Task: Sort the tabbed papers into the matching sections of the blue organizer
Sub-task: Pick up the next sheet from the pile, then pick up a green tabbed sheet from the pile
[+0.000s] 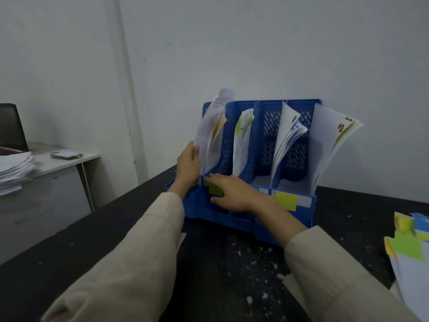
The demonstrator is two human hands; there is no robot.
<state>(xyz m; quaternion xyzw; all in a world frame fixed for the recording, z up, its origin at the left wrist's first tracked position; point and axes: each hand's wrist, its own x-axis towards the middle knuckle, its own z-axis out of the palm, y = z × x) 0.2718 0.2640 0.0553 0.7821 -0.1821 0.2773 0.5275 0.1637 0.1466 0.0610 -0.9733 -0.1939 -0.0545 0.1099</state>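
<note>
Sheets of white printed paper (210,135) standing upright at frame centre-left, long axis vertical, in the leftmost section of blue perforated plastic organizer (267,135). Left hand (189,161) directly beside them on their left, fingers pressed along sheet edge, apparently steadying rather than clasping. Right hand (232,191) lower right of sheets, fingers flat and relaxed across organizer's front lip near a green sticky label (216,190). Left hand nearer. Remaining tabbed paper stack (411,252) at right edge, on dark speckled tabletop (220,275).
</note>
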